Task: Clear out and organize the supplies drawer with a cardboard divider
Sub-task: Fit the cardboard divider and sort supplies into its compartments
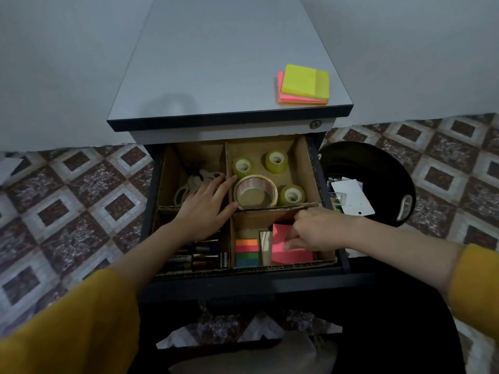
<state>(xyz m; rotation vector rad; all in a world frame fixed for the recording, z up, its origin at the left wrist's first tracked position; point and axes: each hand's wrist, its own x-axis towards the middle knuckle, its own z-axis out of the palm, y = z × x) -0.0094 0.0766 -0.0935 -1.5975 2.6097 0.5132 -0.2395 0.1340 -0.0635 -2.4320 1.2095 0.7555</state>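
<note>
Late stage — cardboard divider [227,157] stocked | left hand [205,206] spread over it | right hand [314,230] pinching pink pad [293,256] | remaining — sticky-note stack [305,82] outside

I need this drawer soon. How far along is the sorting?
Done: the cardboard divider sits in the drawer, with tape rolls far right, scissors far left, batteries near left. In hand: the right hand holds a pink pad in the near-right compartment; the left hand rests on the divider. Left: the sticky-note stack on the cabinet top.
</note>
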